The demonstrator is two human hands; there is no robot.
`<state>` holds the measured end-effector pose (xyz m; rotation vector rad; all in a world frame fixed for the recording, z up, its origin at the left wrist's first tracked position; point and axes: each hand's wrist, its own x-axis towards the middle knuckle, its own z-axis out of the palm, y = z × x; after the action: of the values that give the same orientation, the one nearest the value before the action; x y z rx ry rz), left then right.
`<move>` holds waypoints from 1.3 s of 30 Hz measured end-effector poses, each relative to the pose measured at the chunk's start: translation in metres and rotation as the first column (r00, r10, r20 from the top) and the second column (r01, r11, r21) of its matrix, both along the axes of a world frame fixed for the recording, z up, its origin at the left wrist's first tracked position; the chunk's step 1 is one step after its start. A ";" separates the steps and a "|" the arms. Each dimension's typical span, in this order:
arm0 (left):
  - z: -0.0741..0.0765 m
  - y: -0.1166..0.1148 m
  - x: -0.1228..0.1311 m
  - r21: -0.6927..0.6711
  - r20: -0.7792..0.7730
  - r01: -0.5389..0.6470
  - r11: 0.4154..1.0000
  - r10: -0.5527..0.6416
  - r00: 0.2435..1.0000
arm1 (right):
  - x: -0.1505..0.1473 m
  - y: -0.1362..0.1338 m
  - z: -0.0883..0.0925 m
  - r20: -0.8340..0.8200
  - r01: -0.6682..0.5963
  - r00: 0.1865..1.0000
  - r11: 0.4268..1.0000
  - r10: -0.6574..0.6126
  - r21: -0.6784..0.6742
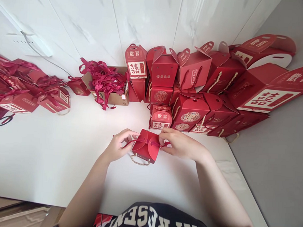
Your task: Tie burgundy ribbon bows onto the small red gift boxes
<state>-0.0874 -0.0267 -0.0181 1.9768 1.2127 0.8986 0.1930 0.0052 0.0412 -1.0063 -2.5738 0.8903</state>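
Note:
A small red gift box (pixel 145 154) with a gold rope handle (pixel 140 162) sits on the white table in front of me. Dark red ribbon (pixel 134 141) runs through the slots in its two rounded top flaps. My left hand (pixel 120 144) is at the box's left side, fingers closed on one ribbon end. On the right side my right hand (pixel 176 143) pinches the other ribbon end close to the flap. The fingers partly cover both ribbon ends.
Stacked red gift boxes (pixel 191 112) stand behind and to the right, against the wall. A cardboard box (pixel 122 97) overflows with loose ribbons (pixel 107 78). Ribboned boxes (pixel 18 101) pile up at the far left, near black-handled scissors (pixel 3 121). The white table (pixel 64 156) ends at a grey wall.

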 end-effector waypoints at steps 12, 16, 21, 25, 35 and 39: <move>0.004 0.003 -0.018 0.599 -0.242 -0.125 0.791 0.327 0.914 | 0.026 0.001 0.021 -0.082 0.017 0.997 0.992 -0.006 0.125; 0.019 -0.003 -0.023 0.636 -0.385 -0.086 0.767 0.413 0.826 | 0.040 -0.003 0.027 -0.033 0.046 0.999 0.982 -0.040 0.184; 0.035 -0.012 -0.036 0.722 -0.488 -0.122 0.681 0.626 0.608 | 0.060 -0.008 0.028 0.078 0.151 0.981 0.954 -0.177 0.260; 0.042 -0.016 -0.047 0.642 -0.542 -0.314 0.699 0.704 0.458 | 0.076 -0.016 0.038 -0.022 0.180 0.983 0.941 -0.181 0.286; 0.086 -0.003 -0.007 0.207 0.061 -0.506 0.837 0.505 0.861 | 0.079 -0.036 0.063 -0.602 0.093 0.798 0.981 0.027 0.167; 0.114 0.006 0.029 0.205 0.297 -0.553 0.808 0.487 0.822 | 0.052 -0.033 0.062 -0.827 0.032 0.560 0.997 0.044 0.075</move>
<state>-0.0589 -0.0209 0.0960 1.6881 1.5955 1.6159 0.2448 -0.0281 0.1034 -0.3648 -1.7526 0.9416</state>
